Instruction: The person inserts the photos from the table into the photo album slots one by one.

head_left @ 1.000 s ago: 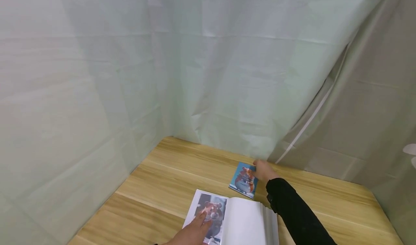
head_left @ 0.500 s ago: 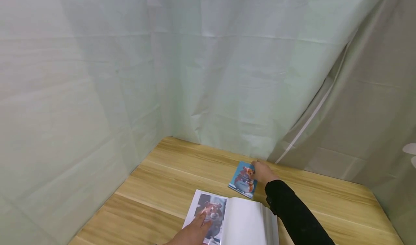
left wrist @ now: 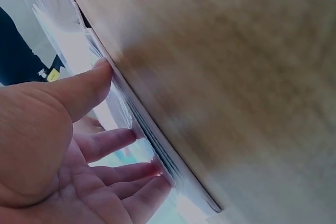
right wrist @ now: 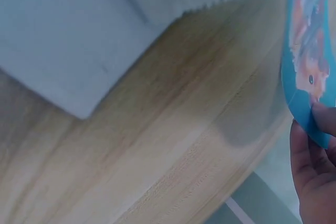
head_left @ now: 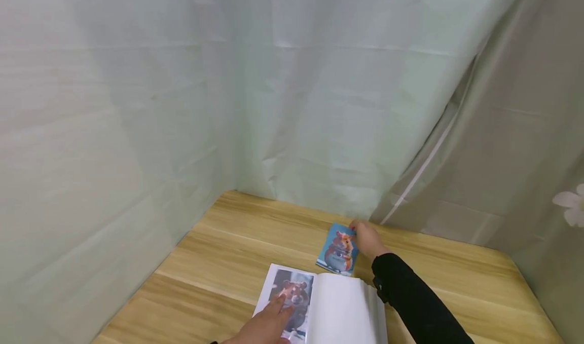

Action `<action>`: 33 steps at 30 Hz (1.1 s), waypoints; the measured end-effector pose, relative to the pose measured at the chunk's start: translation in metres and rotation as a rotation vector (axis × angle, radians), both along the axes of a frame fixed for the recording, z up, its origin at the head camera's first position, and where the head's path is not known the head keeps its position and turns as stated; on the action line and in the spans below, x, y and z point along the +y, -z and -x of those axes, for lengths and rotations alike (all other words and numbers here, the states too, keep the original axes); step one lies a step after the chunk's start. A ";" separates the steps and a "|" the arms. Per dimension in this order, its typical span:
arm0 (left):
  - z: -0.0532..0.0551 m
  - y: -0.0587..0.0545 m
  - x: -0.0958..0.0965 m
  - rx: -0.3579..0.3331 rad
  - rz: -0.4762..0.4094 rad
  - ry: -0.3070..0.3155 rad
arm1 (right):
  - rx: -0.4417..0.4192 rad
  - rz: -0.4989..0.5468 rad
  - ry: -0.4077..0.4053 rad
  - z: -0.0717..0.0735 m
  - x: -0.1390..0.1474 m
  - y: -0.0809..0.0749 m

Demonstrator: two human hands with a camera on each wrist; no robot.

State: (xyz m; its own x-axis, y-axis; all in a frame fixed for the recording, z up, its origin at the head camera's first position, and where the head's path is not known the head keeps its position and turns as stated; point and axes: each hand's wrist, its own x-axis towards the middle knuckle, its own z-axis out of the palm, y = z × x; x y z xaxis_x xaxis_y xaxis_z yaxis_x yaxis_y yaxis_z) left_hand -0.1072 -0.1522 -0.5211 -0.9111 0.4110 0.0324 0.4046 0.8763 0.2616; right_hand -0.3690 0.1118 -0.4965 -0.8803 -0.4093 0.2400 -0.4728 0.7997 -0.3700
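A photo album lies spread on the table, with a bear picture (head_left: 296, 296) in its left page and a blank white right page (head_left: 335, 303). My left hand (head_left: 264, 323) rests on the left page, fingers extended across the picture; the left wrist view has its thumb (left wrist: 97, 85) at the album's edge. Behind the album is a blue picture card (head_left: 336, 255) printed with cartoon animals. My right hand (head_left: 368, 240) pinches the card's far right corner. In the right wrist view the card (right wrist: 310, 72) bends up from the table, thumb above and fingers beneath.
The wooden table (head_left: 219, 263) meets a pale curtain (head_left: 319, 106) along its back and left. A grey-brown curtain (head_left: 493, 156) hangs at the right. A black sleeve (head_left: 415, 296) reaches over the table right of the album.
My right hand has shifted slightly left onto the card's corner. My left hand stays on the album page. The head view has turned a little to the right.
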 end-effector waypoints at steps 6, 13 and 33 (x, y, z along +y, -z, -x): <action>0.002 -0.009 -0.006 0.029 0.003 0.030 | -0.077 0.162 -0.002 0.000 0.001 -0.007; 0.004 -0.022 -0.004 -0.015 0.004 0.015 | -0.123 0.321 0.023 -0.009 0.007 -0.023; 0.026 -0.028 0.055 0.033 0.050 0.099 | -0.228 0.557 0.121 -0.020 0.029 -0.048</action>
